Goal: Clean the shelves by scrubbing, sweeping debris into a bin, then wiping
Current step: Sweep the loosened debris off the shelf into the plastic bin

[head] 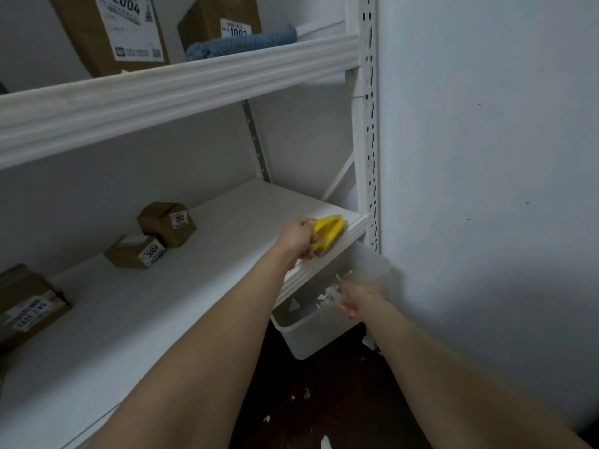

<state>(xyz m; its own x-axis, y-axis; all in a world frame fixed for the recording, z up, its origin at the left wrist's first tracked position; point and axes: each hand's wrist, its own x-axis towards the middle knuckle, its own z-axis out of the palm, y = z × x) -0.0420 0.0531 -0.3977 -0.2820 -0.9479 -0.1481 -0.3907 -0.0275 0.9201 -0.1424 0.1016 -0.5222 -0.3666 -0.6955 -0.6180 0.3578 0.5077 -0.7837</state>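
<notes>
Left grip (296,236) around yellow brush (327,230), arm (210,335) outstretched

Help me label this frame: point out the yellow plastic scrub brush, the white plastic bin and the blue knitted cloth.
Yellow plastic scrub brush (329,225): head view, top of its handle.
White plastic bin (308,338): head view, its front wall.
Blue knitted cloth (240,43): head view, its folded middle.

Middle shelf: white metal board (136,319); three labelled brown parcels (167,223); yellow plastic scrubbing brush (327,230) at front right edge.
Upper shelf: white metal ledge (181,89); two brown cartons (107,30); blue knitted cloth (240,43).
</notes>
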